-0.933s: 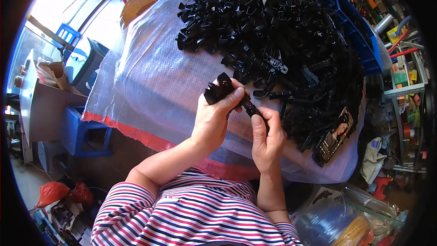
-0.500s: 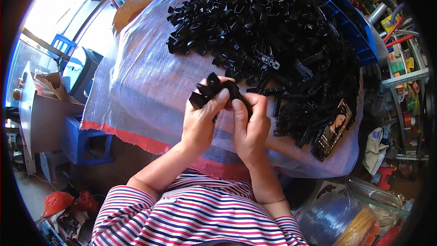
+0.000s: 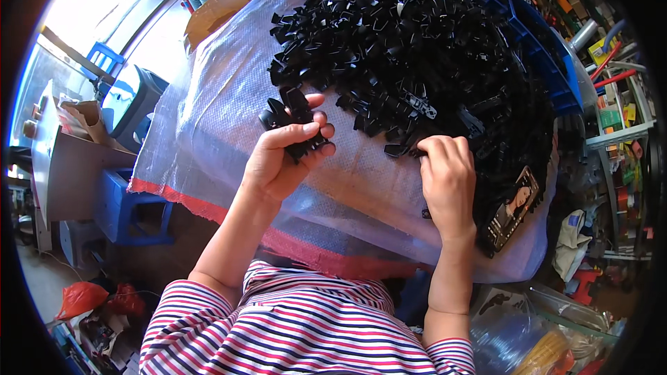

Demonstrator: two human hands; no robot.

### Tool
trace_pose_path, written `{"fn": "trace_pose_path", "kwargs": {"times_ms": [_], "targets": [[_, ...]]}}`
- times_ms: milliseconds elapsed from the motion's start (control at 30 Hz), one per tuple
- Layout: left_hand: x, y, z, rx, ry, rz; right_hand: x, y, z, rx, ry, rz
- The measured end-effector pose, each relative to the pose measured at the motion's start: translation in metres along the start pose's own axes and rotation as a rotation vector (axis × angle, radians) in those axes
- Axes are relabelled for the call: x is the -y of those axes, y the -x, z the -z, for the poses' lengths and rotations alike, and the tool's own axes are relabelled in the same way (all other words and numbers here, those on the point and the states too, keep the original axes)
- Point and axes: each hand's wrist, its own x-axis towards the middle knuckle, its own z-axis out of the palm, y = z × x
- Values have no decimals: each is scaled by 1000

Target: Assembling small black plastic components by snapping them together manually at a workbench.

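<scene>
Holding black parts (image 3: 296, 102) in left hand (image 3: 272, 165). Now reaching narrowed right hand (image 3: 447, 179) to near edge of pile (image 3: 399, 48), pausing two-handed work; hold unclear.

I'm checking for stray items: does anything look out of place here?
Yes: a flat panel bearing a person's picture, possibly a phone, lies at the near right edge of the pile of black parts. Its picture sets it apart from them.

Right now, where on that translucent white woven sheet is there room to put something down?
The sheet is bare between its red border and the left hand, and between both hands. Beyond the right hand, a heap of small black plastic parts crowds it.
</scene>
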Motion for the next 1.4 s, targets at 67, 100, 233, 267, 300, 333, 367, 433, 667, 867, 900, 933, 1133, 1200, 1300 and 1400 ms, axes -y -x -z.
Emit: {"fn": "trace_pose_path", "kwargs": {"times_ms": [67, 100, 233, 267, 300, 333, 367, 433, 667, 867, 900, 933, 1133, 1200, 1300, 1400], "targets": [[-6, -6, 2, 20, -183, -154, 7, 0, 7, -236, -260, -48], [-10, -13, 3, 27, -354, -246, 14, 2, 11, -280, -413, -163], [-16, -46, -1, -105, -1483, -657, 42, 13, 17, -187, -706, -62], [-13, -53, -10, -139, -1678, -672, 50, 16, 14, -113, -787, -98], [-8, -59, -12, -132, -1893, -727, 54, 20, 7, -64, -753, -100], [-5, -63, -15, -124, -2110, -783, 56, 24, 1, -18, -720, -100], [-3, -66, -11, -80, -2226, -721, 55, 26, -1, -20, -718, -98], [1, -62, -9, -39, -2277, -747, 54, 30, -5, 28, -419, -15], [11, -34, -11, -66, -1186, -538, 53, 17, -10, -206, -884, -213], [48, 9, -39, -132, -388, -104, 57, -3, -15, -438, -799, -9], [49, 10, -39, -152, -276, -29, 56, -1, -16, -437, -775, -21], [48, 11, -38, -151, -273, -27, 57, 1, -15, -435, -772, -21], [47, 11, -38, -99, -237, 225, 53, 10, -8, -360, -867, -199], [50, 9, -34, -45, -256, 188, 52, 13, -10, -374, -864, -213], [53, 9, -38, 2, -373, 31, 53, 14, -12, -428, -830, -195], [60, 8, -38, -57, -460, -169, 56, 13, -16, -481, -791, -159]]}}
